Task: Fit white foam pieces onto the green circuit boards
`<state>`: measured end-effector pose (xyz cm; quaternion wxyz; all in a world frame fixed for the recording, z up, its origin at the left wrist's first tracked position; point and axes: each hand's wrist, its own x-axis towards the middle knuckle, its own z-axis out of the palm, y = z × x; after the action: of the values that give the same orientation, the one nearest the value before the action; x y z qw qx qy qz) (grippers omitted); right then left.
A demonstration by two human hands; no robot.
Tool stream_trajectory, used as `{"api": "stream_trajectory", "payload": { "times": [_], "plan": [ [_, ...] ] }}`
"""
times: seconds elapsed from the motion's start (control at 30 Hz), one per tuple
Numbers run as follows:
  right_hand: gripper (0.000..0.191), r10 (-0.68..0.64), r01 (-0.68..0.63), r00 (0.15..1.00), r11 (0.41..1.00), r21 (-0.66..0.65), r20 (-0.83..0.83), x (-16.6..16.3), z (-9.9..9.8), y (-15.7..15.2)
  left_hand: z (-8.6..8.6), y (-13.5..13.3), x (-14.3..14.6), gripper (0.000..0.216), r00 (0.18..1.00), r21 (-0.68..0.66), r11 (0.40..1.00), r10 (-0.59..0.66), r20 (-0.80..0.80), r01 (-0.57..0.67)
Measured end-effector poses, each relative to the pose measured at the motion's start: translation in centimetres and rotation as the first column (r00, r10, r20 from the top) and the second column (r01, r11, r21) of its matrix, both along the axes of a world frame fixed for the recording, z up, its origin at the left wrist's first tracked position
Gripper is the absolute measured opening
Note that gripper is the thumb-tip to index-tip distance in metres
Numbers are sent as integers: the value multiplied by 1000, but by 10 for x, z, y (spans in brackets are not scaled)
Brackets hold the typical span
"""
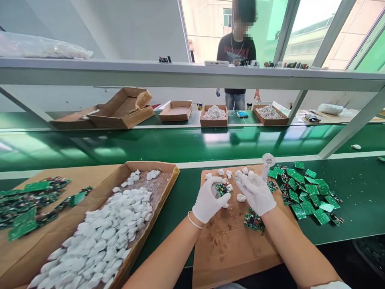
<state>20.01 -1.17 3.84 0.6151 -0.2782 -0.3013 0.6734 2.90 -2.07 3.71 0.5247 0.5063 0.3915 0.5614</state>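
Both my hands wear white gloves and work above a brown cardboard sheet (231, 249). My left hand (208, 202) is closed round a small green circuit board (222, 189), pinched between thumb and fingers. My right hand (255, 192) is closed too, fingers curled just right of the board and close to a small white plastic piece (241, 197); what it holds I cannot make out. A few white pieces (228, 174) lie on the cardboard beyond my hands. Some circuit boards (254, 220) lie under my right wrist.
A cardboard tray (168, 180) full of white plastic shells sits at my left, green boards (27, 208) beyond it. A heap of green boards (309, 196) and a clear dispenser (267, 163) lie right. Across the green belt (180, 146) stand cardboard boxes (214, 116) and a person (237, 52).
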Motion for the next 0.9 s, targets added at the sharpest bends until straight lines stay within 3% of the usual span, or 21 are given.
{"api": "stream_trajectory", "payload": {
  "times": [0.13, 0.2, 0.3, 0.43, 0.57, 0.67, 0.77, 0.9],
  "plan": [
    [40, 82, -82, 996, 997, 4, -44, 8, -2, 6, -2, -3, 4, 36, 998, 125, 991, -33, -53, 40],
    [45, 120, -120, 993, 992, -38, -2, 12, -12, 5, -11, -3, 0, 34, 988, 191, 981, 46, -146, -17],
    [33, 164, -161, 983, 986, -36, 81, 15, -24, 0, -26, -4, -8, 35, 937, 315, 947, 169, -304, -68],
    [33, 170, -173, 959, 985, -5, 226, 12, -20, -7, -32, -6, -15, 40, 886, 481, 874, 273, -374, -67],
    [34, 263, -266, 908, 963, -38, 326, 9, -12, -14, -32, -8, -13, 39, 872, 472, 878, 290, -395, -78],
    [41, 256, -259, 896, 965, -41, 362, 10, -14, -19, -38, -12, -9, 45, 915, 404, 911, 226, -334, -78],
    [37, 220, -210, 873, 975, -71, 436, 11, -19, -20, -44, -14, -7, 46, 942, 401, 914, 190, -276, -67],
    [31, 88, -95, 903, 995, -4, 421, 10, -22, -18, -46, -15, -7, 44, 903, 512, 859, 239, -357, -25]
  ]
}}
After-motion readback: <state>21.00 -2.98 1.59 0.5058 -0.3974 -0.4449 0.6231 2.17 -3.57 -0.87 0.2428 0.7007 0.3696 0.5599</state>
